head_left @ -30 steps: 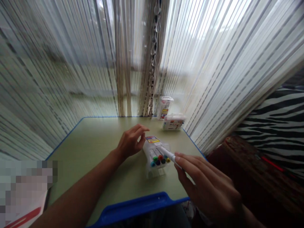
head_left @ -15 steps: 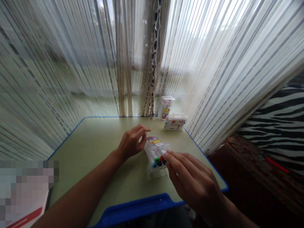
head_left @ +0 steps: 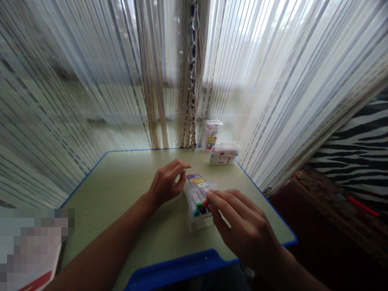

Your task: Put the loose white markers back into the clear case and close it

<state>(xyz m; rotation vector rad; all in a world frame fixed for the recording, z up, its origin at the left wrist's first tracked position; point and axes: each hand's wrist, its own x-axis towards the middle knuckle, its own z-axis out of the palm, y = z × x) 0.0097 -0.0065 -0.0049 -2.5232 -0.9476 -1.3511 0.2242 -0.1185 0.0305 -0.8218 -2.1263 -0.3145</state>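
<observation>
A clear plastic marker case (head_left: 197, 197) with several markers, their coloured caps facing me, lies on the green table (head_left: 121, 190). My left hand (head_left: 166, 182) rests against the case's left side, fingers curled loosely, holding nothing I can see. My right hand (head_left: 239, 226) lies over the case's right end, its fingertips pressing on the marker caps; whether a marker sits under them is hidden.
Two more clear marker boxes sit at the far right corner, one upright (head_left: 210, 135) and one lying (head_left: 224, 153). Striped curtains (head_left: 273, 93) hang close around the table. A blue rim (head_left: 182, 268) edges the near side. Zebra-patterned fabric (head_left: 354, 141) is to the right.
My right hand carried a white marker in from the right to the case and pushed it among the others. The left hand has stayed still.
</observation>
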